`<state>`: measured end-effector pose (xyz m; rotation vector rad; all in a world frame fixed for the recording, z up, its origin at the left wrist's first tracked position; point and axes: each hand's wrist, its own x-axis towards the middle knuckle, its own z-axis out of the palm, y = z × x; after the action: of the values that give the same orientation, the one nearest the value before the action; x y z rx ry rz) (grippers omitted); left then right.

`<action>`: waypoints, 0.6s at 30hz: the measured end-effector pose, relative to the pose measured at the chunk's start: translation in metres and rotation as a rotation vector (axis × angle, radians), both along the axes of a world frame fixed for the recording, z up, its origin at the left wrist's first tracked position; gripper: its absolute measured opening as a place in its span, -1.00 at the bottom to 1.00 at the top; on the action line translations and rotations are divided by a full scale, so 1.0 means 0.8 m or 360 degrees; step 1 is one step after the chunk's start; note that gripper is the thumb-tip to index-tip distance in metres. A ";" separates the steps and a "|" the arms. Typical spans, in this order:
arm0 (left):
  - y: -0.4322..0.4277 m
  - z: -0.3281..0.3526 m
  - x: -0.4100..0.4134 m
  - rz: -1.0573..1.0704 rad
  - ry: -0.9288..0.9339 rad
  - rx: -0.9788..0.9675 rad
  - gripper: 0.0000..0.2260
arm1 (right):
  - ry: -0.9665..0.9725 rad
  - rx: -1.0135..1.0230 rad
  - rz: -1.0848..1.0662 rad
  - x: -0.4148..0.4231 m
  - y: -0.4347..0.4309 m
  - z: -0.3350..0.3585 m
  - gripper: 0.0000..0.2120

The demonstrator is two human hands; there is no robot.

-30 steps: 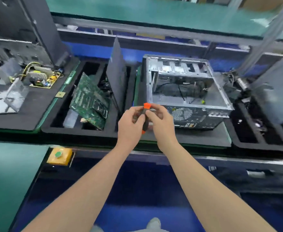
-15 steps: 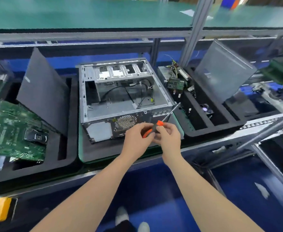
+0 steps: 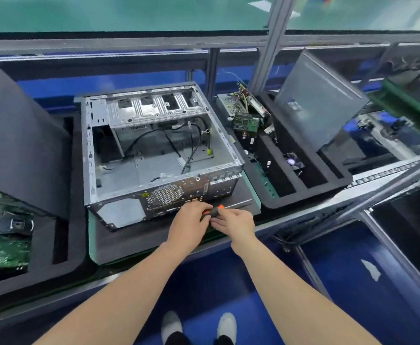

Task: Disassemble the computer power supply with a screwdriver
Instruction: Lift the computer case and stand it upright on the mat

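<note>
Gripping the screwdriver [image 3: 213, 211] crosswise, I curl the fingers of my left hand [image 3: 188, 221] round its handle and pinch it with my right hand [image 3: 234, 223], just before the computer case [image 3: 154, 155]. What looks like the power supply [image 3: 225, 102] lies beyond, rightward, nearer my right hand.

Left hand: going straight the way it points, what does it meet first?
Probably the rear panel of the computer case, below the fan grille; the left hand, holding the screwdriver, looks nearly against it, but depth is unclear.
</note>
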<state>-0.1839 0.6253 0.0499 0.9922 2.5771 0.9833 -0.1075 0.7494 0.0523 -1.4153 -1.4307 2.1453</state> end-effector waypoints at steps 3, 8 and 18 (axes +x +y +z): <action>0.003 -0.003 -0.001 0.0042 0.0046 -0.0062 -0.72 | -0.0011 0.0050 0.0077 -0.003 0.008 -0.006 -0.83; 0.010 0.001 0.009 0.0197 0.0196 -0.0139 -0.77 | -0.0050 0.0145 0.0199 0.000 0.023 -0.003 -0.82; 0.019 0.003 0.022 0.0300 0.0337 -0.0143 -0.73 | -0.0169 0.0535 0.0542 0.000 0.052 0.010 -0.84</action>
<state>-0.1663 0.6406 0.0522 0.8870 2.9061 0.8356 -0.1075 0.7906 0.0603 -1.2476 -2.0859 1.8982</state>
